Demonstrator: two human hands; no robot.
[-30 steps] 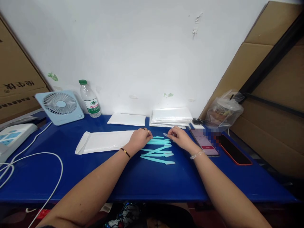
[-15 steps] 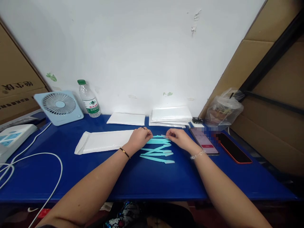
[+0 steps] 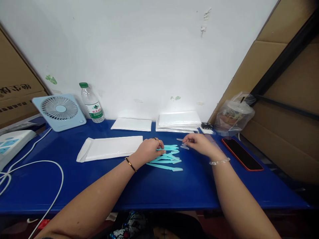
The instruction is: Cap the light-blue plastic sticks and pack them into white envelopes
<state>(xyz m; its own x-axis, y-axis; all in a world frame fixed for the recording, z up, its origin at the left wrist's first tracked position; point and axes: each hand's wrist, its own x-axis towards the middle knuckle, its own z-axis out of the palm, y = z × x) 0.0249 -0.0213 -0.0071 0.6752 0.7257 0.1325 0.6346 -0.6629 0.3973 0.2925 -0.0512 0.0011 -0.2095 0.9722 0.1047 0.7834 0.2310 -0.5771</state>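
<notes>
Several turquoise eyebrow razors (image 3: 164, 167) lie in a loose row on the blue table, blades to the right. My left hand (image 3: 151, 149) is closed over their handle ends, thumb and fingers pinched on an eyebrow razor; the fingers partly cover the grip. To the right of the blades, my right hand (image 3: 198, 143) has its fingertips pinched together at some small clear blade caps (image 3: 184, 147). One cap appears to be between those fingertips, others lie on the table beside them.
A white padded envelope (image 3: 109, 147) lies left of the razors. More white envelopes (image 3: 179, 119) are stacked by the wall. On the left stand a fan (image 3: 61, 109) and a water bottle (image 3: 93, 104); on the right are a phone (image 3: 241, 154) and a bagged drink cup (image 3: 234, 114).
My right hand has moved right, away from the razors, and clear caps now show by its fingertips. My left hand has shifted slightly right and down over the handles.
</notes>
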